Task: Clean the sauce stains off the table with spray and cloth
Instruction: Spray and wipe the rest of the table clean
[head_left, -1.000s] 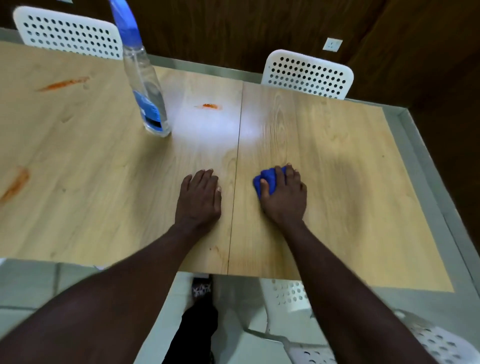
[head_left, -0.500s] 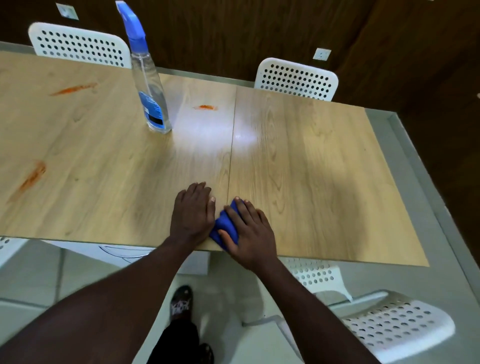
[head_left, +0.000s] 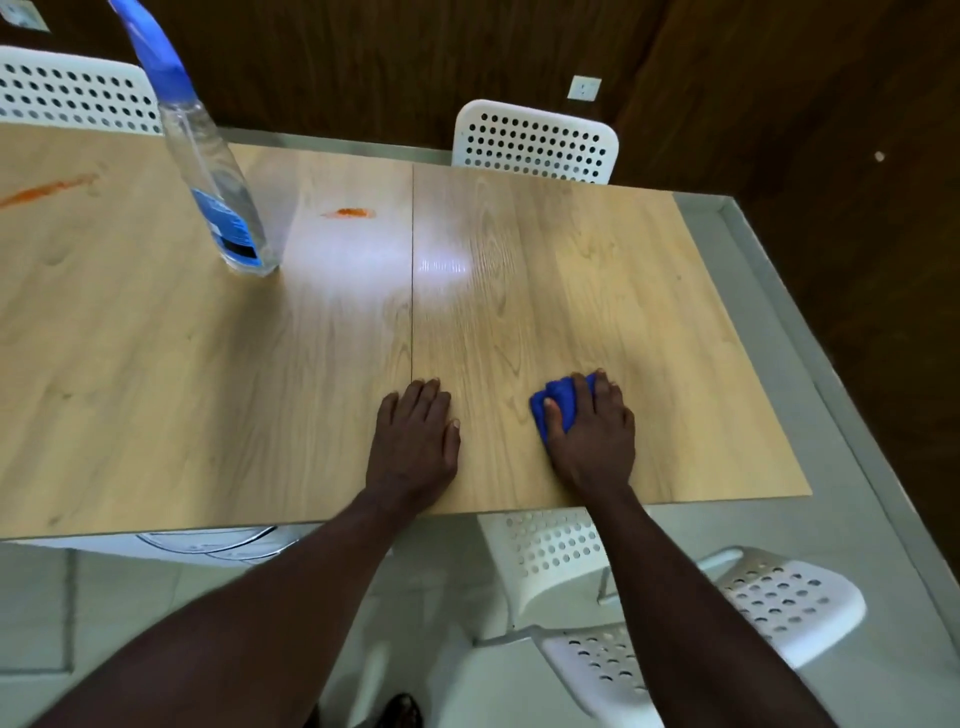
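A wooden table (head_left: 571, 291) spreads out below me. My left hand (head_left: 415, 441) rests flat on it near the front edge, just right of the centre seam. To its right, my right hand (head_left: 595, 441) holds a bunched blue cloth (head_left: 558, 402) down against the tabletop, with the cloth showing between thumb and forefinger. A clear spray bottle (head_left: 218, 208) with a blue trigger head stands upright at the back left. An orange sauce stain (head_left: 349, 212) lies just right of the bottle. A longer orange smear (head_left: 47, 189) marks the far left.
White perforated chairs stand behind the table at centre (head_left: 535, 143) and at far left (head_left: 72, 96). Another white chair (head_left: 675, 623) sits below the table's front edge at right. A grey ledge (head_left: 810, 364) runs along the right side.
My right hand has slid the cloth to the right, away from the left hand and the front edge. The left hand stays flat on the table.
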